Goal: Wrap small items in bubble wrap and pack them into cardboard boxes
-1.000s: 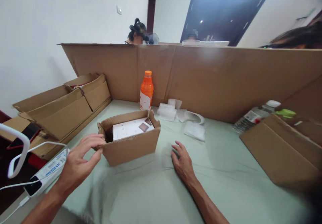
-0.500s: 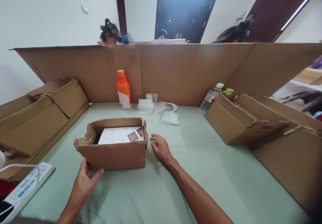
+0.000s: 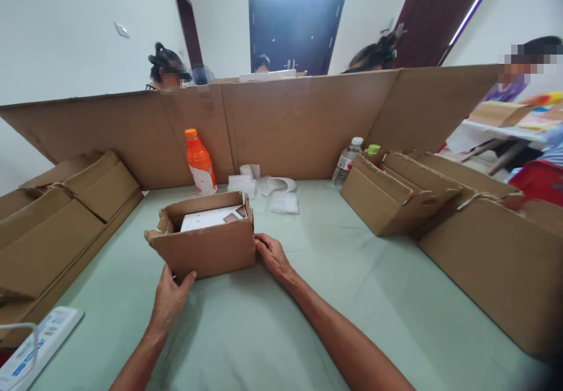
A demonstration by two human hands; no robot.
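Observation:
An open-topped cardboard box [image 3: 206, 252] with a torn left end stands in front of me, turned slightly. Inside it lies a white box or board [image 3: 206, 220] with brownish pictures at its right end. My left hand [image 3: 172, 294] grips the box's lower left corner, thumb on the front face and fingers partly hidden behind and beneath. At the lower right end, my right hand [image 3: 273, 255] presses its bent fingers against the side. Whether the box's underside is raised off the green cloth [image 3: 308, 320], I cannot tell.
Behind stand an orange bottle [image 3: 200, 162], white packing pieces [image 3: 281, 202] and a clear water bottle [image 3: 347, 161]. Cardboard boxes flank the left [image 3: 65, 227] and right [image 3: 484, 256]. A cardboard screen [image 3: 299, 127] closes the back. A white power strip [image 3: 48, 335] lies at left. Several people sit beyond.
The cardboard box has shifted right and away from me and turned a little. My left hand moved along with it, and my right hand came into contact with its right end. The view swung right.

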